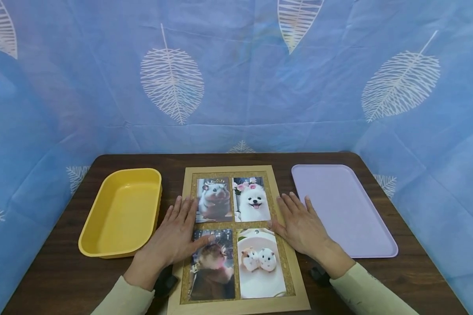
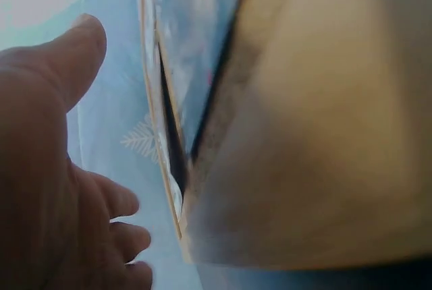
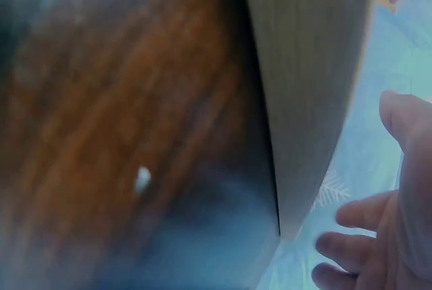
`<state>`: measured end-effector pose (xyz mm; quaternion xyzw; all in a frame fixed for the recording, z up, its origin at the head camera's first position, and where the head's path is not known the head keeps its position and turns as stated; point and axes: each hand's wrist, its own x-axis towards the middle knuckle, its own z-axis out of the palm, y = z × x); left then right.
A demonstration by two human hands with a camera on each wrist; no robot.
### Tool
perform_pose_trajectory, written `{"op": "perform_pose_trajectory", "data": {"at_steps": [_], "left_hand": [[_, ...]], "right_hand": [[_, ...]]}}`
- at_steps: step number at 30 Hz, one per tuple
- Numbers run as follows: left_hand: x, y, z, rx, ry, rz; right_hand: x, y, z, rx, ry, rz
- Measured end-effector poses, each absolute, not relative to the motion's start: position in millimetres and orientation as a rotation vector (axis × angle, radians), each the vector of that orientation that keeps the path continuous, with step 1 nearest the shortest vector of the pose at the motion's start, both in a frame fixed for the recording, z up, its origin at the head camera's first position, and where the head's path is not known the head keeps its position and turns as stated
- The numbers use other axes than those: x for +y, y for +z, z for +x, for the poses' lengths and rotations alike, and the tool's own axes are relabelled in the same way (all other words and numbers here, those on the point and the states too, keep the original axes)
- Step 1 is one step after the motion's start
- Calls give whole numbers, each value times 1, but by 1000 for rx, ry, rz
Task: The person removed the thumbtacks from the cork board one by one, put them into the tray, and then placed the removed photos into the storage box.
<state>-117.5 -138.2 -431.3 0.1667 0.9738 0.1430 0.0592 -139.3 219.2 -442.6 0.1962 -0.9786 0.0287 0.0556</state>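
Note:
A wood-framed corkboard (image 1: 239, 307) lies in the middle of the dark table. Several photos are on it: a hamster photo (image 1: 214, 203) at top left, a white dog photo (image 1: 253, 205) at top right, a darker hamster photo (image 1: 213, 284) at bottom left and a photo of two small hamsters (image 1: 262, 273) at bottom right. A shiny round pin (image 1: 256, 232) shows on the last one. My left hand (image 1: 172, 236) rests at the frame's left side, fingers extended, thumb over the lower left photo. On the right side lies my right hand (image 1: 301, 227), its fingers straight and spread.
A yellow tray (image 1: 122, 214) with raised sides stands left of the board. At the right lies a shallow lilac tray (image 1: 343, 210), close to my right hand. Blue cloth (image 1: 252, 96) with white leaf prints hangs behind and beside the table (image 1: 43, 280).

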Motion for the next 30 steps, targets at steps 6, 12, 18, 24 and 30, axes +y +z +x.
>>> {"op": "perform_pose_trajectory", "data": {"at_steps": [6, 12, 18, 24, 30], "left_hand": [[-136, -433, -116, 2790, 487, 440], [-131, -430, -116, 2737, 483, 447], [-127, -427, -113, 2711, 486, 479], [-126, -426, -109, 2697, 481, 484], [-127, -425, -106, 2681, 473, 477]], "right_hand": [[218, -445, -136, -3028, 41, 630], [220, -444, -135, -3046, 26, 620], [225, -440, -131, -3041, -3, 597], [228, -439, -128, -3029, 24, 595], [229, -440, -126, -3020, 32, 610]]}}
